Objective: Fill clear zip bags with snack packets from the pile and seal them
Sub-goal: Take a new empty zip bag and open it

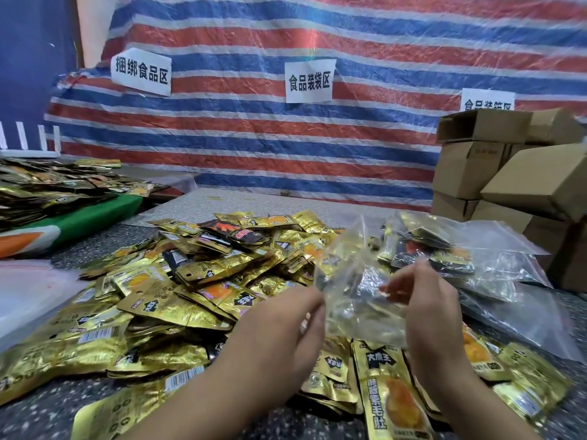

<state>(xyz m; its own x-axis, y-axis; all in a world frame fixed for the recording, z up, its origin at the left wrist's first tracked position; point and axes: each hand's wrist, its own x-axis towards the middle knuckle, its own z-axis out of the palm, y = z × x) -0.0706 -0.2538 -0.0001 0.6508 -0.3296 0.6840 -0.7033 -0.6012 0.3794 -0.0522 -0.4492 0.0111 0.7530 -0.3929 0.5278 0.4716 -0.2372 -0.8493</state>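
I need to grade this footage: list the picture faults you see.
Head view: wide-angle bending at the edges, boxes leaning; motion blur on both hands and the bag; glare on the gold packets; a faint coloured flare streak on the tarp.

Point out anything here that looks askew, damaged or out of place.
The stack of cardboard boxes at far right is untidy: the upper boxes sit tilted and one flap hangs open. The clear bag held between the left hand and right hand is crumpled. The packet pile is loose.
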